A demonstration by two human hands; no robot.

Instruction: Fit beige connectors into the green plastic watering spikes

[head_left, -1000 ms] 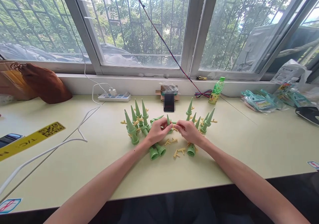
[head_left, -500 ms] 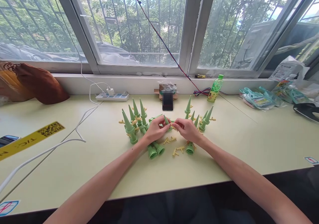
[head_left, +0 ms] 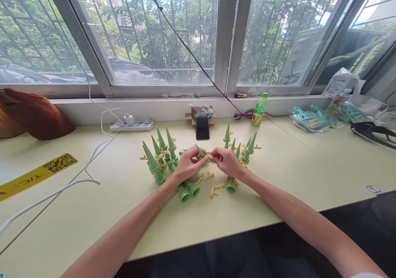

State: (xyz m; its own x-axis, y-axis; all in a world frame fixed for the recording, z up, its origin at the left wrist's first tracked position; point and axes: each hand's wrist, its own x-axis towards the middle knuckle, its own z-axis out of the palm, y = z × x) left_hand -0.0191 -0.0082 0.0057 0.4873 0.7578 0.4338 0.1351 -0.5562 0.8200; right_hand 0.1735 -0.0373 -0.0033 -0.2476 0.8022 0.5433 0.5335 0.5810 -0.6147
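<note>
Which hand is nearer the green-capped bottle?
Right. The right hand is in front of the bottle, to its left; the left hand is farther left.

The spikes (head_left: 152, 162) are soft green and their fittings (head_left: 212, 192) pale yellow, against a plain, yellowish-cream tabletop (head_left: 179, 226). A bright yellow strip (head_left: 12, 188) bears black lettering (head_left: 29, 180) and a black square code pattern (head_left: 61, 163). The pouch (head_left: 40, 115) is rusty brown, the cable (head_left: 77, 182) and power strip (head_left: 116, 126) white, the bottle (head_left: 261, 104) green with a yellow label (head_left: 257, 118), the packets (head_left: 311, 119) turquoise, the wire (head_left: 192, 51) red and dark blue.
</note>
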